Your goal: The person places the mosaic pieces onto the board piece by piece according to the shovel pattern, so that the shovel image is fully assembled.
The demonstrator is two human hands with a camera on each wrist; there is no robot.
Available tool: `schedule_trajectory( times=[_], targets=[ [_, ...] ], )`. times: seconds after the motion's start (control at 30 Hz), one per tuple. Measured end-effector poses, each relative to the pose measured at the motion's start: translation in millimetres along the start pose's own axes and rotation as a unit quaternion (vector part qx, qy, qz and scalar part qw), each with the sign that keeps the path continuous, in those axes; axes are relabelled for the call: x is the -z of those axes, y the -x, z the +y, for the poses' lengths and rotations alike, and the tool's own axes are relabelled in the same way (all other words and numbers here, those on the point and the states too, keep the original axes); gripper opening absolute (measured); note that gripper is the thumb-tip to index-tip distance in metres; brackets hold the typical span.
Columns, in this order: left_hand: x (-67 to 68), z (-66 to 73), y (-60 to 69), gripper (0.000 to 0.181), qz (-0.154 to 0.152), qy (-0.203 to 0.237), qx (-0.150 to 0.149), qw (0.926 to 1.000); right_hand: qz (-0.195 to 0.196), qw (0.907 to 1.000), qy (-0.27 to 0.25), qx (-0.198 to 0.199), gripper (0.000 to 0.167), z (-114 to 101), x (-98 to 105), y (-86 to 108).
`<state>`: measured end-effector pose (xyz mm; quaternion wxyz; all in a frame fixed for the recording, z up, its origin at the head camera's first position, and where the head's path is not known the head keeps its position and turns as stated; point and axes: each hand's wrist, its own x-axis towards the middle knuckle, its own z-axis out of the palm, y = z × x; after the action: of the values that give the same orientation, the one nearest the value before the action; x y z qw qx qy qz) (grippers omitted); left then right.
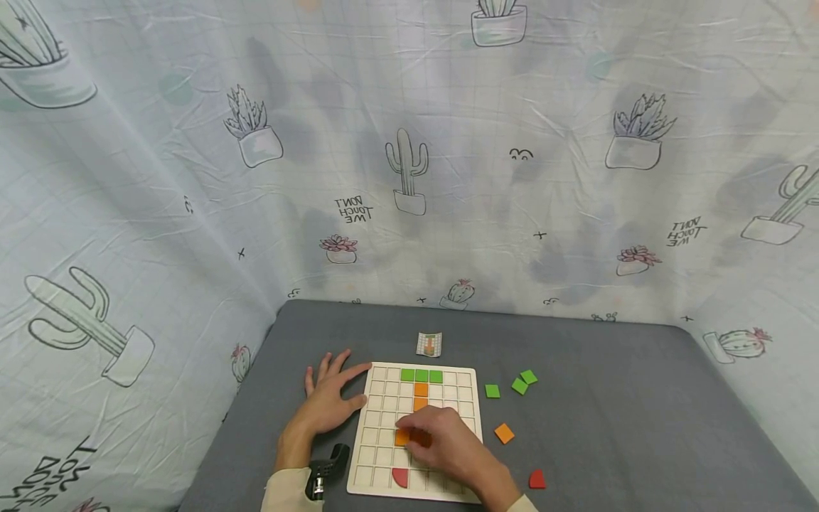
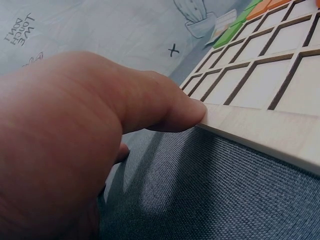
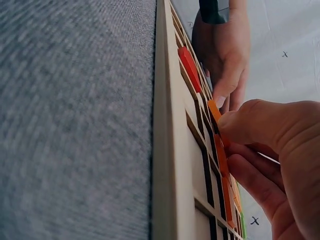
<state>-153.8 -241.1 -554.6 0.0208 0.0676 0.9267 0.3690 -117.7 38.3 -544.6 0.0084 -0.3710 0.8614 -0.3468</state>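
A pale wooden grid board (image 1: 374,457) lies flat on the grey table. Three green square tiles (image 1: 421,375) fill part of its far row, with orange tiles (image 1: 420,390) in a column below them and a red rounded tile (image 1: 399,477) near the front. Over the board's middle, my right hand (image 1: 448,441) pinches an orange square tile (image 3: 214,111) at its edge; the fingers hide part of that row. My left hand (image 1: 328,402) is spread at the left side, its thumb (image 2: 187,112) touching the board's edge.
Right of the board lie several loose tiles: green squares (image 1: 492,391), an orange square (image 1: 504,433) and a red rounded piece (image 1: 537,479). A small pattern card (image 1: 429,344) sits beyond the far edge. A cactus-print curtain (image 1: 473,178) surrounds the table.
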Motion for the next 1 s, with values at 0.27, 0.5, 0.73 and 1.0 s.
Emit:
schedule_trajectory(
  times=[0.27,0.5,0.73,1.0],
  targets=[
    [-0.4,-1.2,-0.6,0.059,0.000,0.001,-0.001,1.0000,-0.005,0.9996,0.027,-0.002,0.028,-3.6,0.4,-1.1],
    [-0.9,-0.7,-0.9,0.059,0.002,-0.002,0.001,1.0000,-0.015,0.9994,0.026,-0.015,0.029,-5.4,1.8,-2.7],
    [-1.0,2.9,-1.3,0.060,0.004,0.000,0.006,1.0000,-0.015,0.9995,0.027,-0.012,0.030,-2.7,3.4,-2.6],
    [-1.4,5.6,-1.4,0.060,0.008,0.003,0.009,0.9999,0.009,0.9999,-0.004,0.001,0.031,3.0,5.3,0.8]
  ],
)
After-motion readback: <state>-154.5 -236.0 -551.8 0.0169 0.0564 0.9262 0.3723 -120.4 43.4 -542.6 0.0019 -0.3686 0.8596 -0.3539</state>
